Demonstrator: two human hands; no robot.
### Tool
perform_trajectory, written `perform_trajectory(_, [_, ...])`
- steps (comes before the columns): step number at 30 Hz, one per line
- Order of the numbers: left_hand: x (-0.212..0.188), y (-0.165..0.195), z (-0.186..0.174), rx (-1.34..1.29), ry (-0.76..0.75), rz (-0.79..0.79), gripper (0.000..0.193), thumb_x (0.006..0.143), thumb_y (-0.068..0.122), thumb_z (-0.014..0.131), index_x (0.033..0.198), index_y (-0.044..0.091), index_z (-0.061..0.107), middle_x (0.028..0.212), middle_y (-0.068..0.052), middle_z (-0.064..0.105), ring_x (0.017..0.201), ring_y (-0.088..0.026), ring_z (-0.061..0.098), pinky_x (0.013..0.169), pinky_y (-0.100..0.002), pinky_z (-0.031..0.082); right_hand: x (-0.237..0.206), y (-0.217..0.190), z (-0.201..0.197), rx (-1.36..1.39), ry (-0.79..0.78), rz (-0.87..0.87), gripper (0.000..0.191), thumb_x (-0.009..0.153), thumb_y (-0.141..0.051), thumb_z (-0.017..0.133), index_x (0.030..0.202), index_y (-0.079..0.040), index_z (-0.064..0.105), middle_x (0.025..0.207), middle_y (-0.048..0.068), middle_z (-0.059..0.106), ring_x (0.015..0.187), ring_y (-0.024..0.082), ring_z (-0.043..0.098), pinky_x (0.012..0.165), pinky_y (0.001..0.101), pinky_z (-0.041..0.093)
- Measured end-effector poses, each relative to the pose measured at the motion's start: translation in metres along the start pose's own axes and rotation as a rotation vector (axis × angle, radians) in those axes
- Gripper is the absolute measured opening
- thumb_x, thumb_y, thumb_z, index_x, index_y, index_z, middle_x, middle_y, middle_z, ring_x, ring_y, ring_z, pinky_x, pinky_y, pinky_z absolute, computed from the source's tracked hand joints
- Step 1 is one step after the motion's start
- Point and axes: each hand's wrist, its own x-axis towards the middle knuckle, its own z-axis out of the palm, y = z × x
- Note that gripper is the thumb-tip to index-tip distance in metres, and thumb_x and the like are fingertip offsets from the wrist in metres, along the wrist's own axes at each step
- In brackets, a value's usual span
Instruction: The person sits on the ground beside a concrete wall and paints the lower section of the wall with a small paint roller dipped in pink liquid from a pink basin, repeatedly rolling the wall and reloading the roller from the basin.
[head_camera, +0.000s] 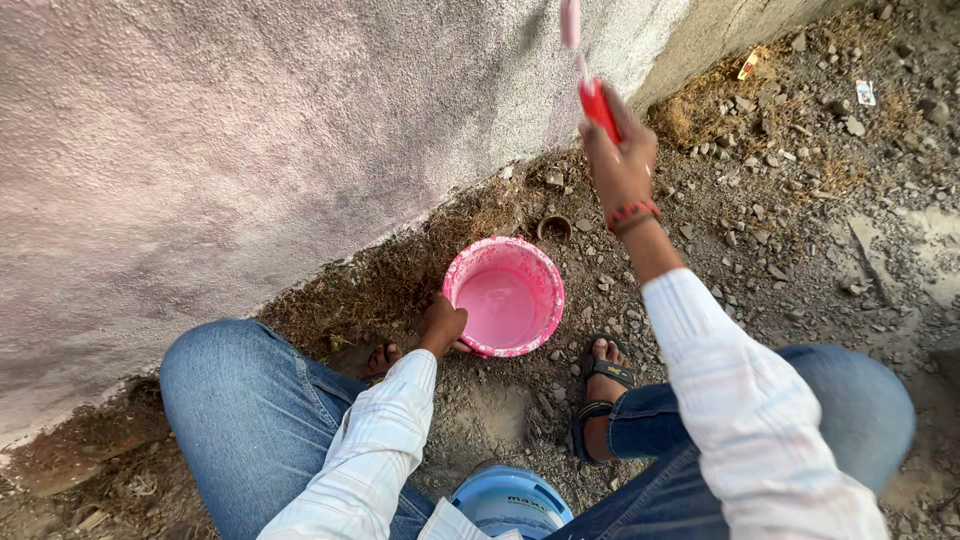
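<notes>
Head cam: left hand (443, 325) is curled around the rim of the pink paint bucket (504, 297), gripping it at its 8 o'clock edge on the gravel. Right hand (618, 165), up at 1 o'clock, is fisted around a paint roller (585, 70) with a red handle by the rough wall (250, 140). Blue bucket (510, 503) sits at 6.
</notes>
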Motion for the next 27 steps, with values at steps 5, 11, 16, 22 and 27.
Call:
perform_trajectory(5, [0.001,-0.004,0.0,-0.028,-0.017,0.01,0.067,0.092,0.006,0.053,0.15,-0.002,0.02,0.134,-0.032,0.053,0.095,-0.044,0.073,0.056,-0.044,0.061,0.012,0.011,0.052,0.223,0.091,-0.078,0.048,0.095,-0.012,0.066,0.142,-0.01,0.056,0.096,0.005,0.072,0.058,0.004,0.056,0.048,0.0168,0.05])
perform_trajectory(11, [0.004,-0.009,0.005,-0.079,-0.029,0.034,0.073,0.092,0.005,0.052,0.153,0.0,0.013,0.139,-0.031,0.048,0.099,-0.044,0.07,0.056,-0.045,0.061,-0.072,0.006,0.105,0.062,0.014,-0.073,0.044,0.101,-0.015,0.064,0.144,-0.012,0.055,0.088,0.006,0.074,0.059,0.005,0.061,0.048,0.0207,0.053])
perform_trajectory(16, [0.003,-0.009,0.006,-0.02,0.006,-0.003,0.071,0.092,0.006,0.053,0.153,-0.003,0.018,0.132,-0.033,0.054,0.096,-0.045,0.071,0.054,-0.045,0.061,-0.087,0.005,0.112,0.068,0.018,-0.081,0.057,0.101,-0.014,0.059,0.154,-0.022,0.043,0.092,0.005,0.074,0.059,0.004,0.06,0.049,0.0192,0.054])
perform_trajectory(22, [0.004,-0.013,0.006,-0.01,-0.001,0.078,0.059,0.09,0.007,0.054,0.142,-0.011,0.032,0.122,-0.036,0.059,0.084,-0.047,0.074,0.051,-0.043,0.06,0.012,0.035,0.079,0.259,0.215,-0.099,0.045,0.102,-0.01,0.064,0.147,-0.017,0.057,0.094,0.006,0.075,0.06,0.004,0.056,0.049,0.0175,0.048])
perform_trajectory(27, [0.006,-0.017,0.007,-0.047,-0.009,0.061,0.063,0.09,0.007,0.054,0.144,-0.01,0.027,0.126,-0.035,0.057,0.09,-0.046,0.073,0.053,-0.044,0.06,0.091,0.043,0.014,0.248,0.265,-0.055,0.058,0.093,-0.014,0.069,0.147,-0.01,0.048,0.088,0.005,0.074,0.055,0.004,0.057,0.043,0.0168,0.048])
